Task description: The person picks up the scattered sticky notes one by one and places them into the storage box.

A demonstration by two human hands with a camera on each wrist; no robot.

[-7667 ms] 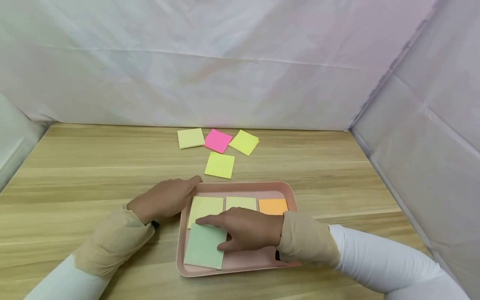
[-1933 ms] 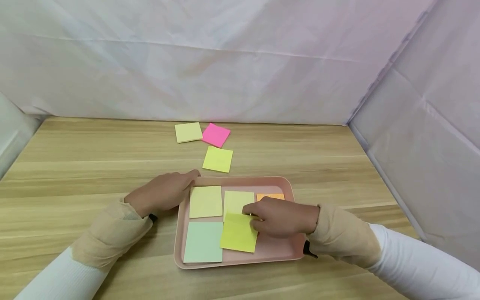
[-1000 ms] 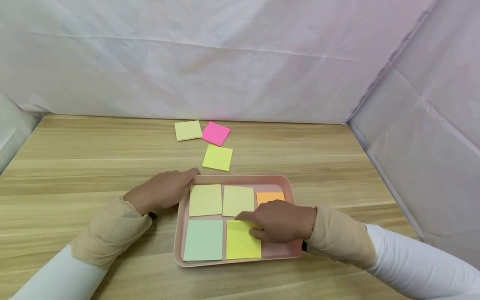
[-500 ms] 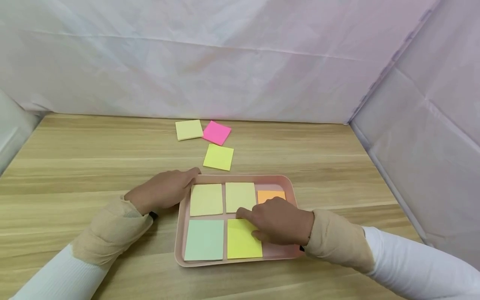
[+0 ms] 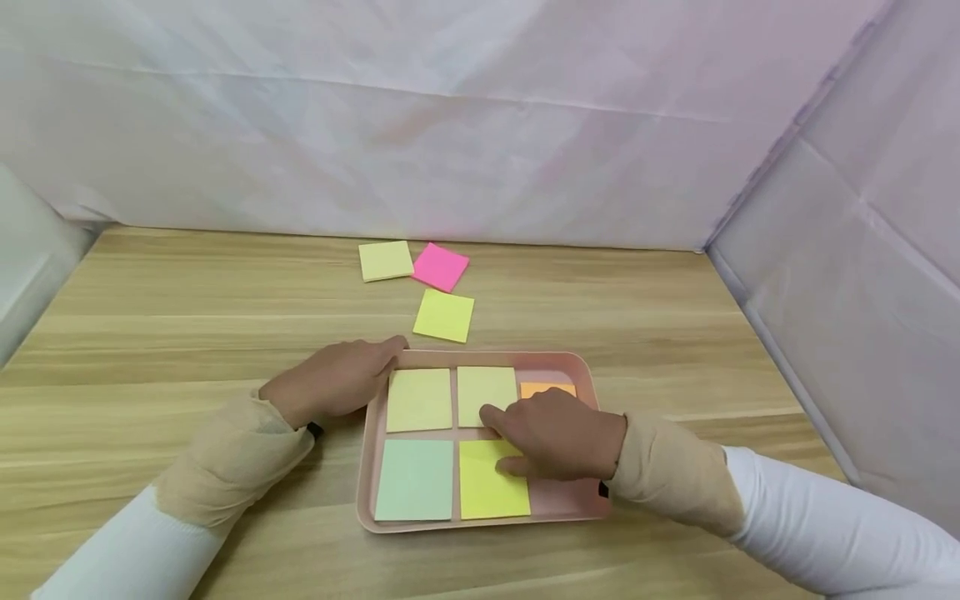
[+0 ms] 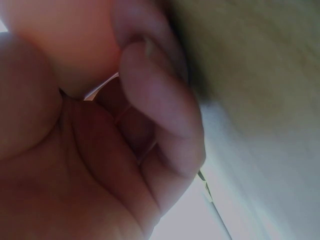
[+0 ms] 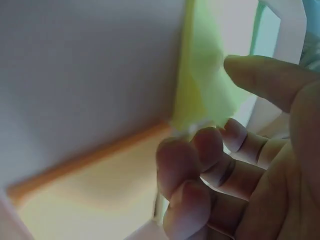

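the right hand (image 5: 558, 433), relaxed and grasping nothing, has its thumb over a bright yellow square paper pad (image 5: 491, 496); the left hand (image 5: 333, 382) grips the pink rectangular tray (image 5: 495, 359) around it. beyond both hands lies a hot-pink square pad (image 5: 441, 267).

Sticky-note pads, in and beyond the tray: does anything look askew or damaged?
Yes, mildly: the pink pad beyond the tray lies askew, right up against the pale yellow pad, whereas the green pad inside sits nearly square. No damage shows.

White long sleeves (image 5: 825, 517), wrinkled beige wrist wraps (image 5: 232, 458), small black parts (image 5: 314, 430) at the wraps' edges
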